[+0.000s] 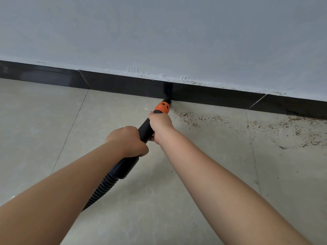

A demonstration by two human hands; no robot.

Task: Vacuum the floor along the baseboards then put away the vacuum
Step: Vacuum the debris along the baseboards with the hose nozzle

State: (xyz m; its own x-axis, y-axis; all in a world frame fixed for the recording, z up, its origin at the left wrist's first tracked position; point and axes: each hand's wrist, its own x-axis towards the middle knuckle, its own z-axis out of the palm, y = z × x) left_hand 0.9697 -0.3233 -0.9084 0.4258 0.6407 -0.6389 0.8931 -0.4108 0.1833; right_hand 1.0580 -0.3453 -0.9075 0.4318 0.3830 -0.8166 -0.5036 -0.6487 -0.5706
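Nearest the camera, the ribbed hose (99,191) runs up from under the left forearm into the black wand (141,131). Left hand (127,141) grips the wand low down, fingers curled right round it; right hand (160,123) holds it further up, just behind the orange collar (162,107), fingers wrapped underneath and mostly hidden. Beyond the collar the nozzle tip (167,100) meets the floor (53,121) where it joins the dark baseboard (123,84), though the tip is blurred against that dark strip and I cannot tell if it touches the board.

Risks from here, as I judge them: brown debris (198,119) lies just right of the tip and a wider patch (292,129) sits farther right, both spread out from the wall, so a pass kept tight to the board would miss the outer grains. A fast sweep could scatter them instead of lifting them. Pressing the tip hard could scuff the baseboard or the rough paint edge of the wall (159,32) above it. The trailing hose might also snag and pull the wand off line
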